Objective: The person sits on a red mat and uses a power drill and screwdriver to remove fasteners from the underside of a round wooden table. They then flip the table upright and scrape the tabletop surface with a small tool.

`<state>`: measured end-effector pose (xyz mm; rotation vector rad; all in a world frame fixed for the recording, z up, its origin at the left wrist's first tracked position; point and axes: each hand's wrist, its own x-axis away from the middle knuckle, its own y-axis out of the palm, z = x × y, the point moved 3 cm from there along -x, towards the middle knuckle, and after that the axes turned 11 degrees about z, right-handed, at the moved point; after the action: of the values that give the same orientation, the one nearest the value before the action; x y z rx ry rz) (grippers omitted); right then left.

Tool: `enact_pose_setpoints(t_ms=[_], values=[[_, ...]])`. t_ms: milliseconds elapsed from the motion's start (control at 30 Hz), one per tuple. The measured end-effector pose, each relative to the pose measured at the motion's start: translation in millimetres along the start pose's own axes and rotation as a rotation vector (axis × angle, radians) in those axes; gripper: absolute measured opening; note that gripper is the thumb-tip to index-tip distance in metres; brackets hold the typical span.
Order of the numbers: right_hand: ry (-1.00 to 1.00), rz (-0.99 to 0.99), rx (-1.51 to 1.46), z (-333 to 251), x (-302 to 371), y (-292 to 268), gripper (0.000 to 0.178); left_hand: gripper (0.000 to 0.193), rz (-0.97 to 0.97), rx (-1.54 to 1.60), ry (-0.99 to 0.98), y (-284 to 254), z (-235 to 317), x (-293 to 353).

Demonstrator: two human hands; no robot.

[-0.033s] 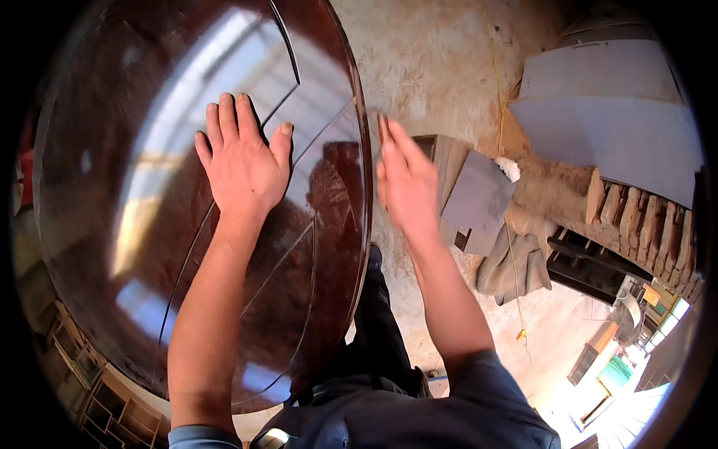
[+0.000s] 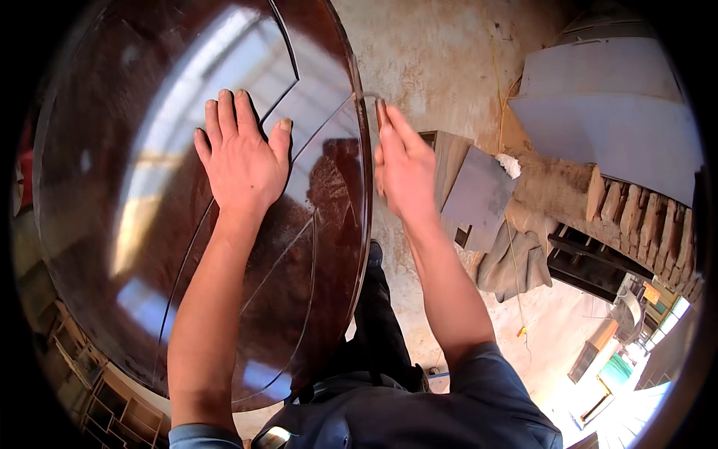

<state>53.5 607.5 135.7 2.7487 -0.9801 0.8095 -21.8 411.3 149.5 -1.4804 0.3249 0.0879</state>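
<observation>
A large, glossy, dark brown rounded tabletop [image 2: 90,187] fills the left side, with thin curved and straight grooves in its surface. My left hand [image 2: 243,168] lies flat on it, fingers spread, beside a groove. Just outside the right edge, my right hand [image 2: 407,168] is closed around a small hand tool [image 2: 382,112] with a reddish-brown handle. A thin, bent metal shank runs from the handle toward the tabletop's rim. Whether its tip touches the rim I cannot tell. A dull, rough patch [image 2: 333,179] marks the gloss between my hands.
Right of my right arm stand a grey-topped box [image 2: 479,196] and a draped brown cloth [image 2: 516,262]. Beyond are large grey panels [image 2: 598,112], a row of stacked wooden pieces [image 2: 636,217] and a dark slatted frame [image 2: 587,266]. Wooden compartment frames [image 2: 123,411] sit at lower left.
My right hand has shifted slightly, and the tool's bent metal shank now shows at the tabletop's rim. My left hand stays in place on the surface.
</observation>
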Motion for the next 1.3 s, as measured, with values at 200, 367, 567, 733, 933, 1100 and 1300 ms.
enact_pose_setpoints(t_ms=[200, 367, 567, 733, 933, 1100, 1300], values=[[-0.069, 0.0, 0.022, 15.6, 11.1, -10.8, 0.043, 0.07, 0.019, -0.011, 0.006, -0.3, -0.4, 4.1], [0.054, 0.004, -0.011, 14.5, 18.8, -7.8, 0.045, 0.071, 0.009, -0.028, -0.001, 2.3, -4.8, 7.0], [-0.026, 0.021, 0.025, 9.5, 2.9, -3.3, 0.044, 0.072, 0.004, -0.009, 0.007, 1.2, -0.1, 8.3], [-0.045, 0.012, 0.059, 18.1, 17.5, -12.4, 0.045, 0.071, 0.019, -0.02, -0.006, 2.3, -3.2, 3.6], [0.004, -0.001, -0.017, 13.8, 15.9, -9.8, 0.045, 0.071, -0.009, -0.039, 0.003, 0.8, -1.1, 5.7], [-0.003, -0.003, -0.011, 6.5, 2.9, -0.9, 0.047, 0.071, -0.014, -0.028, -0.007, 2.2, -1.5, 8.3], [-0.068, -0.011, 0.024, 24.0, 20.6, -16.0, 0.044, 0.071, 0.003, -0.029, 0.002, 1.4, -1.1, 5.4]])
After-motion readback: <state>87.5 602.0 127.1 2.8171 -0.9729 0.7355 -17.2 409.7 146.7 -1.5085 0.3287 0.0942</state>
